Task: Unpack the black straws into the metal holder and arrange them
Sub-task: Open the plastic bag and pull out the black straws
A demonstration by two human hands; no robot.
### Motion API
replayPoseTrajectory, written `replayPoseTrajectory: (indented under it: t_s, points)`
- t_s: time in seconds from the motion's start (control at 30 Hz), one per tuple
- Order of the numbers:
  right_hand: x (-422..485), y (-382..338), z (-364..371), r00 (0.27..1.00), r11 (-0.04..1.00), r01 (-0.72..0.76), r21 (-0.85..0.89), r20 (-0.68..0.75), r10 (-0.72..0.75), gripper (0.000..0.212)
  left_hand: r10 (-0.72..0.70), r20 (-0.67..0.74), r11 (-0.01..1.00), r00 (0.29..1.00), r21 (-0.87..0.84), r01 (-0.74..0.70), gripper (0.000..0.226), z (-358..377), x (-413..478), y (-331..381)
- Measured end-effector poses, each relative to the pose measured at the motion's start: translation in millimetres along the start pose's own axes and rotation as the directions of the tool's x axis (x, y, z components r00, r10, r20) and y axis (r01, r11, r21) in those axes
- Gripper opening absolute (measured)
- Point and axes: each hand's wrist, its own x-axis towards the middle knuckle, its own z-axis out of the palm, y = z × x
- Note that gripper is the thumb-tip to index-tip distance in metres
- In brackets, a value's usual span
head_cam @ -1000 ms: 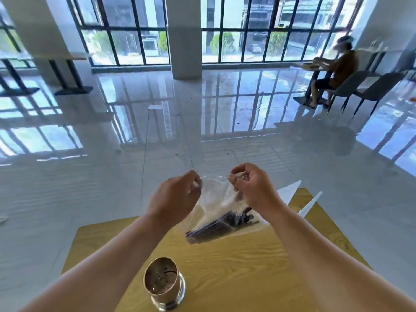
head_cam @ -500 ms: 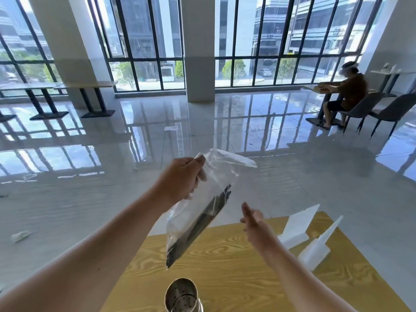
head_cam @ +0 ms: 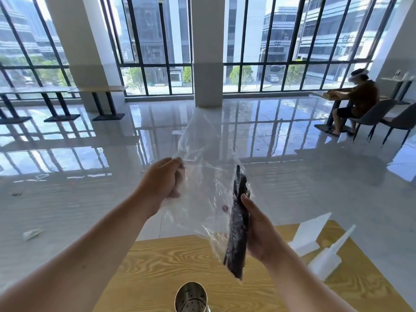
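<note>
Now gripping the black straws through the clear plastic bag with the right hand, which hung open and apart from the bag half a second ago. Left hand closed on the bag's side, as before. Straws all inside the bag, up above the counter. Metal holder below, nothing seen in it. Probably ready to pull straws out.
</note>
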Motion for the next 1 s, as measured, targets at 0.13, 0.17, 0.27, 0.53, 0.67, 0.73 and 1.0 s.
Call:
replayPoseTrajectory:
  t_s: [0.13,0.17,0.27,0.53,0.67,0.73,1.0]
  points:
    - [-8,-11,-10,0.998,0.999,-0.031,-0.016,-0.047,0.03,0.077,-0.083,0.059,0.997,0.995,0.01,0.082,0.023,-16,-1,-16]
    - [-11,-12,-13,0.998,0.999,-0.044,-0.017,-0.046,0.043,0.082,-0.102,0.073,0.995,0.992,0.003,0.102,0.021,-20,-2,-18]
    - [-19,-15,-17,0.998,0.999,-0.026,-0.044,-0.052,0.024,0.091,-0.206,0.198,0.968,0.958,-0.102,0.229,0.048,-30,-5,-18]
    - [-34,-38,-27,0.975,0.976,0.1,-0.192,-0.176,-0.134,0.057,-0.161,0.096,0.975,0.982,0.171,0.143,0.018,-37,-10,-20]
    - [-45,-46,-36,0.967,0.971,0.123,-0.202,-0.196,-0.164,0.042,-0.184,0.097,0.976,0.978,0.134,0.17,0.006,-44,-9,-27]
    - [-48,-47,-37,0.966,0.97,0.132,-0.203,-0.194,-0.172,0.037,-0.075,-0.015,0.964,0.997,0.254,0.076,0.02,-41,-11,-33]
    - [-64,-52,-36,0.96,0.962,0.174,-0.213,-0.182,-0.214,0.021,0.46,-0.102,0.749,0.882,0.578,-0.324,0.019,-34,-16,-29]
